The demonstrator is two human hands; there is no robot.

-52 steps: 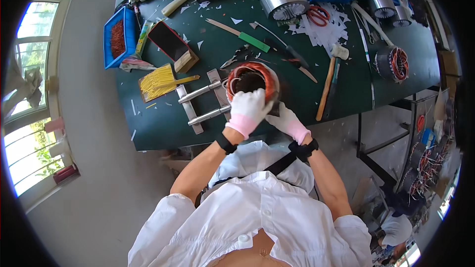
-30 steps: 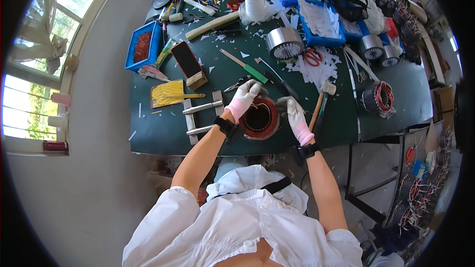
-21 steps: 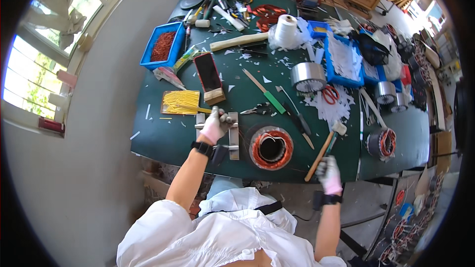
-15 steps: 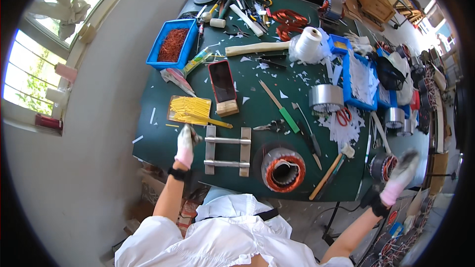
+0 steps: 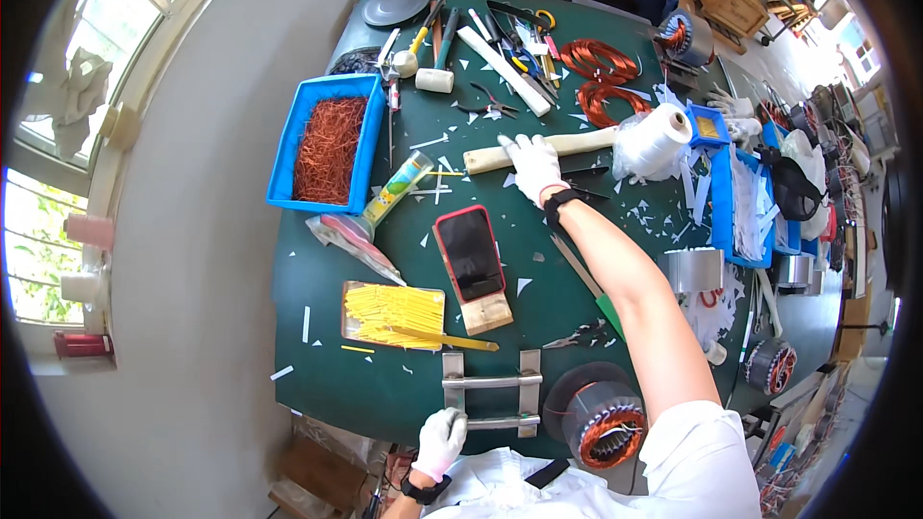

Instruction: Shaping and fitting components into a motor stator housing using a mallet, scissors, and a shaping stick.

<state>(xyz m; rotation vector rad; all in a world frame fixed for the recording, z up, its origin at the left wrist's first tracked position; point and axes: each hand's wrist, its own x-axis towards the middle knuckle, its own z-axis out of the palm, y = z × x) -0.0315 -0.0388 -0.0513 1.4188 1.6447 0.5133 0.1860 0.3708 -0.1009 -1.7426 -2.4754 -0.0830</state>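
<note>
My right hand [image 5: 532, 165], in a white glove, lies across a pale wooden stick [image 5: 577, 142] at the far middle of the green table, its fingers bent over the wood. The black-banded wrist and bare forearm cross the table's right half and hide part of it. At the near edge my gloved left hand [image 5: 442, 440] is closed, against the lower left corner of a metal frame [image 5: 490, 423] with two round bars. Whether it grips the frame is hidden. Right of the frame sits a motor stator [image 5: 604, 423] with copper windings, beside a dark round disc [image 5: 577, 380].
Yellow strips [image 5: 394, 312] fill a tray left of a propped phone [image 5: 471, 255]. A blue bin [image 5: 279, 173] of copper-coloured wire scraps stands far left. A white thread cone [image 5: 659, 139], copper coils [image 5: 598, 60], pliers [image 5: 492, 106] and paper-filled blue bins [image 5: 723, 211] lie around.
My right hand has swung from the far right over the table onto the wooden stick. My left hand has moved from beside the yellow strips to the frame's near corner. The view has shifted.
</note>
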